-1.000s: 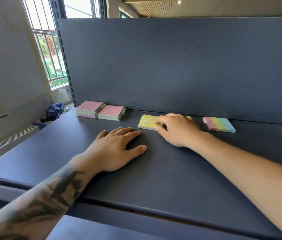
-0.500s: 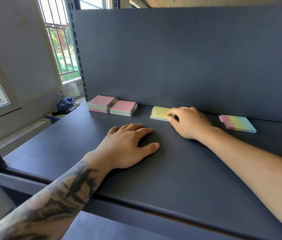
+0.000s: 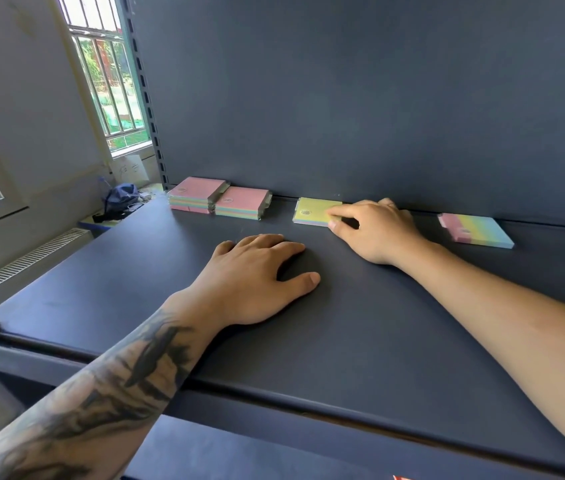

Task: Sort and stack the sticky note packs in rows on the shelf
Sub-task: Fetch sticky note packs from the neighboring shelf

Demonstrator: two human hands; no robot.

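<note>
Flat yellow-green sticky note pack [image 3: 312, 211], lying near the back of the shelf, close to the back panel, set apart from the others. Pinched at its right end by the right hand [image 3: 376, 230]: index finger laid over the top face, thumb against the near edge, remaining fingers curled behind. Judged as mid-placement or mid-slide, not yet joined to a stack.

Further left, two short stacks already made: the pink-topped stack of sticky note packs in the corner [image 3: 196, 195], several packs high with coloured layers showing at the edge, and a second pink-topped stack [image 3: 243, 204] just beside it, touching or nearly so. Looks like the start of a row along the back.

Off to the right, well apart, a single rainbow-striped sticky note pack [image 3: 477, 229], pink through yellow to blue, lying slightly askew and unsorted.

Nearer the front, the left hand [image 3: 257, 278] resting flat on the dark blue metal shelf [image 3: 378, 341], fingers spread and relaxed, holding nothing.

By appearance, roughly halfway: two stacks formed, one pack in hand, one pack left to bring into line. Whether more packs wait outside the view cannot be told.
</note>
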